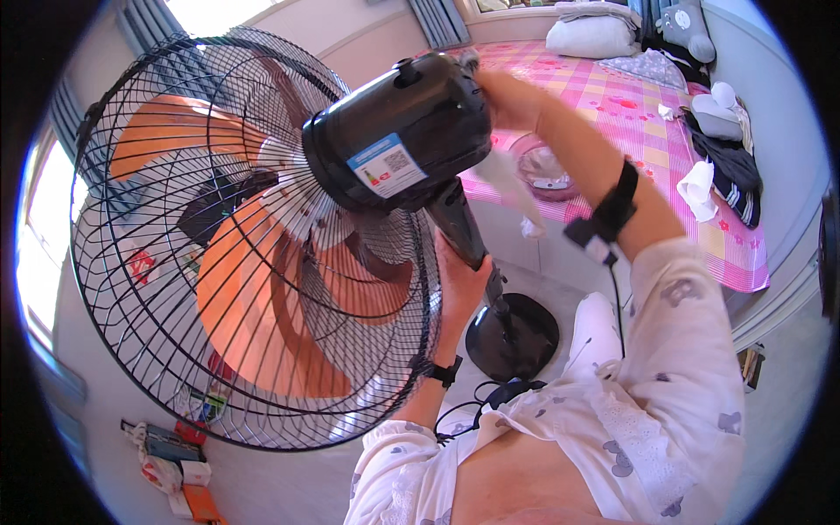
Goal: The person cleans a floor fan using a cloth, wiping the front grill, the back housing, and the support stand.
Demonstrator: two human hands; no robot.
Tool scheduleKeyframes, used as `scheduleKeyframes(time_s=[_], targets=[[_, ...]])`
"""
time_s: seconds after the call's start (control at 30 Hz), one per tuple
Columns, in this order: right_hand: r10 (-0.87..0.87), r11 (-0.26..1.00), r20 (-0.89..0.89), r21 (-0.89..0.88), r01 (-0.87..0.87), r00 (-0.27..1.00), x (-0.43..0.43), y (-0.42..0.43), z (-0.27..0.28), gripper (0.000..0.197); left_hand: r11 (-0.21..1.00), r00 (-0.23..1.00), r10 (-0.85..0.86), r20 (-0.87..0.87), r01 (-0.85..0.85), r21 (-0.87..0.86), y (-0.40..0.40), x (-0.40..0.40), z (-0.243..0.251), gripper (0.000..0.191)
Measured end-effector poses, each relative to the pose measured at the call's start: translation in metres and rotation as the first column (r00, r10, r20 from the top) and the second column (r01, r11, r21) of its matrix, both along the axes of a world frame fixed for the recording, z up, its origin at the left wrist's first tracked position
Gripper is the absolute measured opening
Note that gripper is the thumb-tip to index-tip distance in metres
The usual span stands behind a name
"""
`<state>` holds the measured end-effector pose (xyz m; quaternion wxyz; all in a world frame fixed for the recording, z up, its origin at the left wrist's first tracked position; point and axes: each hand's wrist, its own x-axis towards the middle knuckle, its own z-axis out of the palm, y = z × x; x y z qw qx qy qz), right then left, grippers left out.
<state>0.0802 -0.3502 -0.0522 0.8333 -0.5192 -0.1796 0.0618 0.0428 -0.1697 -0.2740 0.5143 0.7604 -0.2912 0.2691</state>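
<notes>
A black pedestal fan fills the left and middle of the head view, its wire grille point(262, 262) around orange blades point(243, 295). Its motor housing point(400, 131) bears a label with writing. My left hand point(459, 282) grips the neck point(457, 220) just below the motor. At the back end of the housing is my right hand point(512, 102), blurred, with a white cloth point(515, 187) hanging beneath it; the fingers are partly hidden, and how they hold the cloth cannot be made out. The round black base point(512, 338) stands on the floor.
Beyond the fan is a bed with a pink checked cover point(610, 131), bearing a round pink container point(545, 167), dark clothes point(728, 161), white tissue point(697, 190) and folded bedding point(590, 36). Boxes and bags point(174, 453) lie at lower left. A black cable point(453, 410) loops near my body.
</notes>
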Motion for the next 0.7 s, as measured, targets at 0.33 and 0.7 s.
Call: scheduleKeyframes(time_s=[0.33,0.7], targets=[[-0.118,0.73,0.37,0.662,-0.172,0.922,-0.011,0.004,-0.045,0.026,0.993,0.99,-0.116,-0.074,0.116,0.001,-0.02,0.043,-0.01,0.053],[-0.325,0.514,0.885,-0.13,0.848,0.333,-0.04,0.069,-0.16,0.03,0.975,0.961,-0.211,-0.176,0.22,0.03,-0.027,0.061,-0.004,0.063]])
